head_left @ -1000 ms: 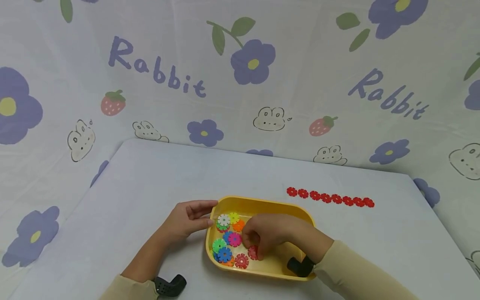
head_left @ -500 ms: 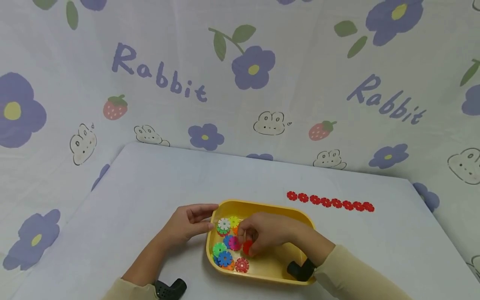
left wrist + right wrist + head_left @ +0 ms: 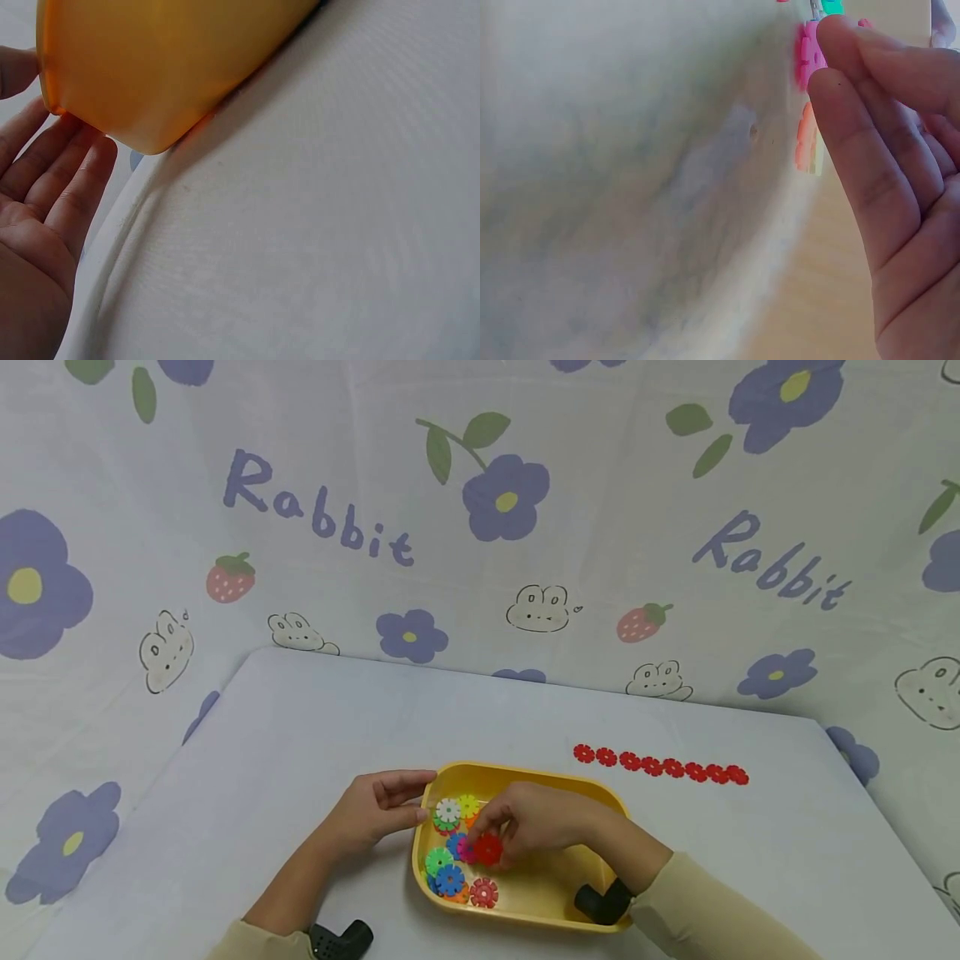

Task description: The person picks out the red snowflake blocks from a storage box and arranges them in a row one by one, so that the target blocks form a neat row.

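In the head view a yellow tray (image 3: 540, 922) stands near the front of the table. My right hand (image 3: 543, 820) is over it, with a red plastic snowflake disc (image 3: 489, 850) pinched at its fingertips. Below and left of that hand lie loose discs, among them a blue disc (image 3: 450, 880), a green disc (image 3: 438, 862), a white disc (image 3: 447, 811) and a paler red disc (image 3: 483, 892). My left hand (image 3: 375, 810) touches the tray's left end with fairly straight fingers. The left wrist view shows its fingers (image 3: 82, 187) against the tray's outer wall (image 3: 150, 82).
Behind the tray, to the right, a row of several red discs (image 3: 652, 766) lies on the white tabletop (image 3: 360, 718). A patterned cloth (image 3: 465, 568) hangs beyond the table's back edge. A black device (image 3: 341, 939) is on the left wrist, another black device (image 3: 602, 903) on the right.
My right hand has lifted the red disc off the tray's floor, and it now faces the head camera. My left hand stays at the tray's end. The head view has tilted slightly.
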Tool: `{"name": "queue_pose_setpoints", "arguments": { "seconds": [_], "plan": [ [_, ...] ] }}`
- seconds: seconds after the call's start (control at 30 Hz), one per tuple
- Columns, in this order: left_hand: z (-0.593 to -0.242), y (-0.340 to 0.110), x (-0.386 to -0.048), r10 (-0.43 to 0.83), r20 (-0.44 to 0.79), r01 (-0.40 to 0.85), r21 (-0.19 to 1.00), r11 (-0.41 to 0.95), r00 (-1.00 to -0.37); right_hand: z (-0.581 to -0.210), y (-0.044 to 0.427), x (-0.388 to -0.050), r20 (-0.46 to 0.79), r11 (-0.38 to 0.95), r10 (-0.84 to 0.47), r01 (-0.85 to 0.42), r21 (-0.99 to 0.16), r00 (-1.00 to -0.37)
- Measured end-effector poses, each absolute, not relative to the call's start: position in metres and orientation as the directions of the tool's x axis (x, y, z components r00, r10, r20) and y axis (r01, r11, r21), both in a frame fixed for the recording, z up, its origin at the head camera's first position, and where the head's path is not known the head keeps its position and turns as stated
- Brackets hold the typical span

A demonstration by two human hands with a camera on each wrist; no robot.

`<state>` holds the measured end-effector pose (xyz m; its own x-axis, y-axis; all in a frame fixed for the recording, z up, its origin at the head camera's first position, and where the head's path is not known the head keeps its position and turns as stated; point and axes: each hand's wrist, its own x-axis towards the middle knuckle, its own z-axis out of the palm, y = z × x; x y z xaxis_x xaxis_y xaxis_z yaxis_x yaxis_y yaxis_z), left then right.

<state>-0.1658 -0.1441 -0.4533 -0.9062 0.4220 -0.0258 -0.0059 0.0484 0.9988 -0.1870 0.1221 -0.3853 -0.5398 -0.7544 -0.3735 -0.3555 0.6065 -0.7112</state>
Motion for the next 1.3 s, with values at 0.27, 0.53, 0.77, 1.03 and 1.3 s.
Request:
{"name": "queue_pose_setpoints", "arguments": {
  "seconds": [0.27,0.53,0.77,1.03,1.3],
  "plan": [
    [-0.454,-0.145,-0.166,0.425,-0.013,0.004,0.999,0.039,-0.905,-0.389,0.123,-0.188,-0.36,0.591,-0.765,-0.362,-0.721,-0.534],
    [-0.451,-0.144,-0.164,0.422,-0.019,0.001,0.999,0.046,-0.906,-0.388,0.123,-0.188,-0.344,0.58,-0.765,-0.347,-0.737,-0.545],
    [-0.45,-0.144,-0.164,0.423,-0.021,-0.005,0.999,0.038,-0.906,-0.387,0.123,-0.188,-0.327,0.577,-0.758,-0.344,-0.741,-0.565],
    [-0.452,-0.144,-0.164,0.425,-0.015,-0.001,0.999,0.035,-0.905,-0.378,0.126,-0.188,-0.319,0.591,-0.736,-0.337,-0.733,-0.597],
    [-0.451,-0.144,-0.164,0.424,-0.015,0.003,0.999,0.041,-0.906,-0.352,0.146,-0.192,-0.228,0.571,-0.686,-0.318,-0.757,-0.691]
  ]
}}
